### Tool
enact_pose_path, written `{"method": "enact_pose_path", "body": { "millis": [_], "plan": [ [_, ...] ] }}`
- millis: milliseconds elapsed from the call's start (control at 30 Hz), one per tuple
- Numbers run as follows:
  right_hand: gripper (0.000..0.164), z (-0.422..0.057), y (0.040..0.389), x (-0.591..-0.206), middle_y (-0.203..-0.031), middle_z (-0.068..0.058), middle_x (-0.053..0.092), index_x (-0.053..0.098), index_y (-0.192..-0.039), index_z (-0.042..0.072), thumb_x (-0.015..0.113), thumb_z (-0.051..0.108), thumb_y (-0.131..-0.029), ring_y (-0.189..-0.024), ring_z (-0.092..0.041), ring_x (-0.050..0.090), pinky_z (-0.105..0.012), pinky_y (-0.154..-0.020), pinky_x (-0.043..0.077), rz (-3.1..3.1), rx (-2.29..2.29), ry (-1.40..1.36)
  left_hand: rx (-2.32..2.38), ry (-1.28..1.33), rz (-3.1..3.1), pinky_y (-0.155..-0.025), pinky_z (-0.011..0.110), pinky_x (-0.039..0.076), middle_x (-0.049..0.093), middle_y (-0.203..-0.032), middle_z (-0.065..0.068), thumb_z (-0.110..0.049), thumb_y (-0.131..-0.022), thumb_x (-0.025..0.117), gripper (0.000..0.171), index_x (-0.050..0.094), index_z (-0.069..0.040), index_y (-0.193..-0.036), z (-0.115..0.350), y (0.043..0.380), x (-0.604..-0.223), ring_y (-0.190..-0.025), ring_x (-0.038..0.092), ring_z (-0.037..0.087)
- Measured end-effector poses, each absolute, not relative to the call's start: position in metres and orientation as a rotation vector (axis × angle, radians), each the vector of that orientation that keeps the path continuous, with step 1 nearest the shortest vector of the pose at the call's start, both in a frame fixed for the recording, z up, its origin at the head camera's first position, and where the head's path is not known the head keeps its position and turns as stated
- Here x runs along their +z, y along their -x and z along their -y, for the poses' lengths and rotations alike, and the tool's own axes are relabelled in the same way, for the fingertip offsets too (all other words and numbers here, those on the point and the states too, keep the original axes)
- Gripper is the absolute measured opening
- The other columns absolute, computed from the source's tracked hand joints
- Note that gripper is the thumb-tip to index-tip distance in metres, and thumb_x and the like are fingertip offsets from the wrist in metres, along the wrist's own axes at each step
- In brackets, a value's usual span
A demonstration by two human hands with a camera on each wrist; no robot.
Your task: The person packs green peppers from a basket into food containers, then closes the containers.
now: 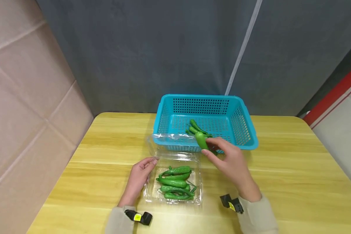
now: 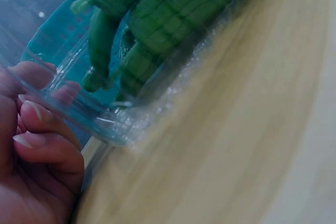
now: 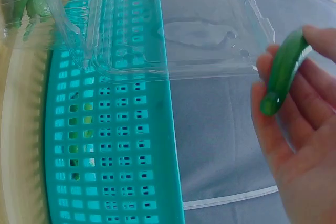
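Note:
My right hand (image 1: 229,162) pinches a green chili pepper (image 1: 201,139) between thumb and fingers, over the near rim of the blue basket (image 1: 248,130). In the right wrist view the pepper (image 3: 283,74) lies across the curled fingers. My left hand (image 1: 138,177) grips the left edge of a clear plastic clamshell box (image 1: 199,195), near its hinge. Several green peppers (image 1: 175,183) lie side by side in the box. The raised lid (image 1: 158,146) leans back over the basket's near side. The left wrist view shows thumb and fingers (image 2: 44,145) at the box's edge.
A few green peppers (image 1: 194,125) lie inside the basket, partly hidden by the lid and the right hand. The wooden table (image 1: 105,156) ends at a dark grey curtain (image 1: 134,58) behind the basket. A pale padded wall (image 1: 26,97) stands on the left.

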State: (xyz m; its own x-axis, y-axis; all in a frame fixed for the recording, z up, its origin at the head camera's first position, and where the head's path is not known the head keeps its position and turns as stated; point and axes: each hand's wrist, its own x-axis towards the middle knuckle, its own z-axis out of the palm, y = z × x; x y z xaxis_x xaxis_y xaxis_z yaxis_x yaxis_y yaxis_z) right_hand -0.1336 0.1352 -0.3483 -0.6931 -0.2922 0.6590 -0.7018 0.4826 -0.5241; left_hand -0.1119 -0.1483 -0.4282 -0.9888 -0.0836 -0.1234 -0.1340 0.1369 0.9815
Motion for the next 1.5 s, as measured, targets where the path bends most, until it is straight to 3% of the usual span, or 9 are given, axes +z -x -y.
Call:
{"method": "enact_pose_path", "body": {
  "millis": [233,467,767,1033,1500],
  "plan": [
    [0.033,-0.127,0.131,-0.347,-0.097,0.006,0.062,0.063,-0.105,0.011,0.072,0.017,-0.075,-0.081,-0.006,0.056,-0.022,-0.069,0.048,2.33,1.082,-1.0,2.027,0.232,-2.336,-0.034,0.021,0.033,0.044,-0.056,0.006,-0.027,-0.086,0.061,0.029,0.062,-0.011,-0.11,0.149,0.113,-0.427,-0.038,0.035,0.007],
    [0.034,-0.115,0.133,-0.356,-0.104,0.003,0.062,0.062,-0.108,0.01,0.071,0.018,-0.076,-0.091,-0.01,0.058,-0.025,-0.078,0.049,2.39,1.053,-1.128,2.032,0.241,-2.334,-0.034,0.021,0.033,0.044,-0.056,0.008,-0.026,-0.085,0.061,0.029,0.062,-0.01,-0.11,0.148,0.113,-0.426,-0.038,0.035,0.007],
    [0.034,-0.108,0.133,-0.367,-0.105,0.004,0.06,0.062,-0.11,0.011,0.07,0.017,-0.077,-0.088,-0.011,0.058,-0.023,-0.073,0.05,2.48,1.05,-1.147,2.055,0.248,-2.303,-0.034,0.02,0.032,0.045,-0.058,0.007,-0.026,-0.085,0.062,0.029,0.062,-0.011,-0.109,0.148,0.114,-0.431,-0.039,0.034,0.006],
    [0.035,-0.099,0.136,-0.377,-0.109,0.003,0.06,0.06,-0.113,0.013,0.068,0.018,-0.079,-0.095,-0.012,0.057,-0.028,-0.081,0.048,2.617,1.024,-1.175,2.066,0.259,-2.293,-0.034,0.019,0.032,0.045,-0.058,0.007,-0.027,-0.084,0.062,0.027,0.063,-0.013,-0.107,0.148,0.114,-0.432,-0.038,0.035,0.006],
    [0.035,-0.086,0.135,-0.396,-0.109,0.008,0.059,0.059,-0.115,0.02,0.066,0.024,-0.081,-0.097,-0.009,0.055,-0.027,-0.084,0.045,2.762,1.026,-1.153,2.052,0.255,-2.3,-0.034,0.021,0.032,0.045,-0.059,0.007,-0.027,-0.084,0.062,0.028,0.063,-0.013,-0.108,0.151,0.117,-0.439,-0.039,0.035,0.007]
  ]
}}
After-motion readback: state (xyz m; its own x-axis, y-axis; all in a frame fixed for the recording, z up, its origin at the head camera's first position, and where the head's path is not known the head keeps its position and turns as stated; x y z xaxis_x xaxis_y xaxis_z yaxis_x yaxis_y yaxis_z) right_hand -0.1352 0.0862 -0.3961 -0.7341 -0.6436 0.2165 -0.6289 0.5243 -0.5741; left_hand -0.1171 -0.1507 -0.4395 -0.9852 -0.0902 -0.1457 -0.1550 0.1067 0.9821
